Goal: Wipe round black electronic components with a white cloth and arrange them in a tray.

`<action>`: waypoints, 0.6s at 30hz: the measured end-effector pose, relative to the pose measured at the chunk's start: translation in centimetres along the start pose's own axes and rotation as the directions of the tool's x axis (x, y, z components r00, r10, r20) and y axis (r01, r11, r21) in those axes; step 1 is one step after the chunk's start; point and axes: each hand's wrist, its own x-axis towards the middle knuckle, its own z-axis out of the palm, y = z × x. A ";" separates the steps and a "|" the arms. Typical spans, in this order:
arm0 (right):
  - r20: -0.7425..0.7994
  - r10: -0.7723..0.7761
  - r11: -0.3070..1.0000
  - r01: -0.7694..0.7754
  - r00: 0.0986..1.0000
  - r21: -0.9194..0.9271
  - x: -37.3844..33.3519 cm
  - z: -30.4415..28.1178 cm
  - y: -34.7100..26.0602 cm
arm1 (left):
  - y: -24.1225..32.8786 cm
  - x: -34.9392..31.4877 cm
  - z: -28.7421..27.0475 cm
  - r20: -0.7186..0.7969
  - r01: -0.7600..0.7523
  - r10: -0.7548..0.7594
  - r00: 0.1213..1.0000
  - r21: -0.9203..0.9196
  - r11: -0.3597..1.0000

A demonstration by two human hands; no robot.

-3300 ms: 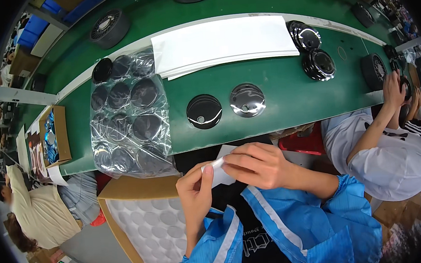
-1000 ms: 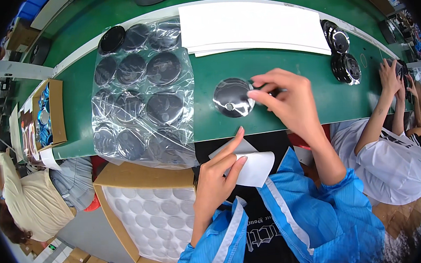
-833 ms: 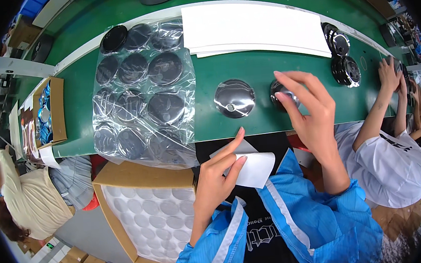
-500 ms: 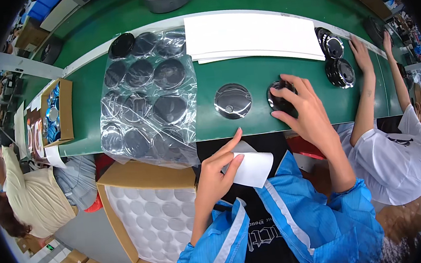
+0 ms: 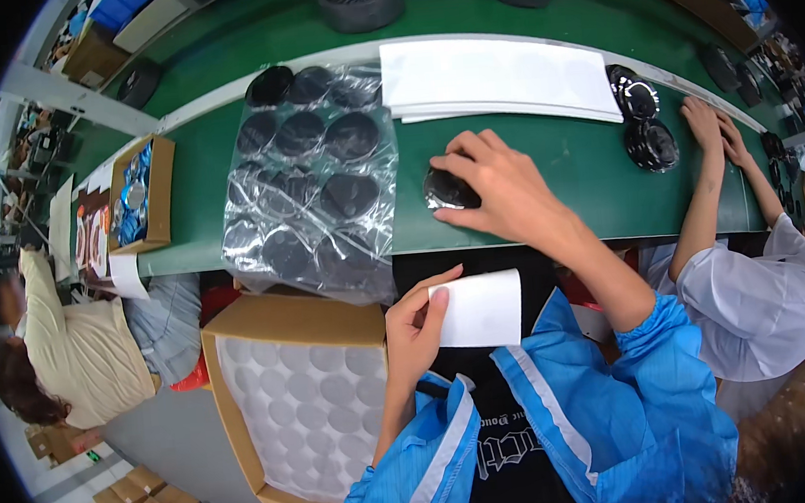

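My right hand [image 5: 501,182] has its fingers curled round the rim of a glossy black round disc [image 5: 447,189] on the green bench top [image 5: 551,221]. Whether a second disc lies beneath it, I cannot tell. Below the bench edge, my left hand [image 5: 415,326] pinches a small white sheet of paper [image 5: 481,310] between thumb and fingers. Left of the right hand lies a clear plastic sheet [image 5: 315,287] with rows of black discs [image 5: 352,137] in its pockets.
Long white sheets [image 5: 498,78] lie at the back. Stacked black discs [image 5: 651,145] stand to their right, near a co-worker's hands [image 5: 707,128]. An open carton [image 5: 299,316] with round-pocketed white packing sits below the bench. A box of blue pieces [image 5: 163,190] stands left; wheels [image 5: 361,4] rest beyond.
My right hand has moved left with its disc to where the other disc lay, which no longer shows separately. The white paper in my left hand has turned flatter toward view.
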 end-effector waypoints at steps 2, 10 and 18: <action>0.030 0.001 1.000 0.000 1.000 -0.029 -0.1 -0.6 -0.1 | -0.9 -1.4 -0.6 -0.066 0.061 -0.065 0.996 -0.067 0.996; 0.018 -0.010 0.996 0.012 1.000 -0.090 -0.4 -0.2 -0.7 | -6.2 -2.3 -3.2 -0.202 0.239 -0.261 0.944 -0.125 0.963; 0.035 0.051 0.996 -0.048 0.998 -0.069 0.1 -1.3 -1.0 | -8.7 -1.8 -7.5 -0.239 0.211 -0.281 0.929 -0.281 0.936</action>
